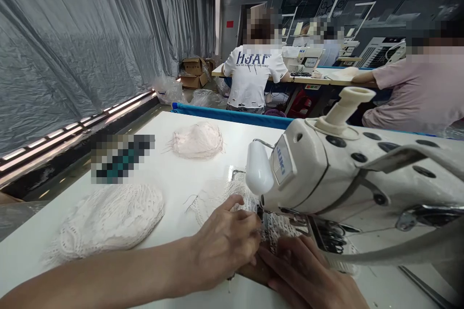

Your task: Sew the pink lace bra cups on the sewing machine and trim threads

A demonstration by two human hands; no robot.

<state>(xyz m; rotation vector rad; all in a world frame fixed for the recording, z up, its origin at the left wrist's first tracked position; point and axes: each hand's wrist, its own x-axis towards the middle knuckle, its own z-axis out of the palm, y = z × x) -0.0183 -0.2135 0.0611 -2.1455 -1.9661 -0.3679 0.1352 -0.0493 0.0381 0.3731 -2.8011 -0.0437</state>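
Note:
A white lace knit piece (213, 198) lies under the needle area of a white sewing machine (308, 164). My left hand (230, 234) rests on it just left of the needle, fingers curled down and closed on the cloth. On the near side of the needle, my right hand (311, 270) has its fingers pressed together at the fabric's edge. A brownish strip (255, 270) shows beneath both hands; what it is I cannot tell. The exact pinch points are hidden by my fingers and the machine head.
On the white table (174, 260), a pile of white lace pieces (116, 217) lies left and a pale pink stack (197, 140) with loose threads farther back. A dark slim metal tool (427, 287) is at lower right. Co-workers (253, 72) sit beyond the blue-edged table.

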